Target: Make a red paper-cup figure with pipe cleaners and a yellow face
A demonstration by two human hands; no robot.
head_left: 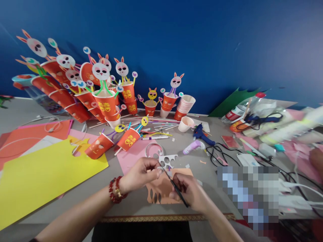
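My left hand, a beaded red bracelet at its wrist, pinches a small pale piece of paper between thumb and fingers. My right hand is closed around a slim black tool with a narrow metal tip. That tip reaches the left fingertips; whether it is scissors or a knife I cannot tell. Beneath both hands lies an orange paper sheet with several oval holes along its lower left. Just beyond it are a white paper scrap with round holes and a roll of clear tape.
Red paper cups with rabbit faces crowd the back left. Yellow paper covers the left side. A blue glue gun, a purple glue stick and black cables lie right. Another person's hand shows at the right edge.
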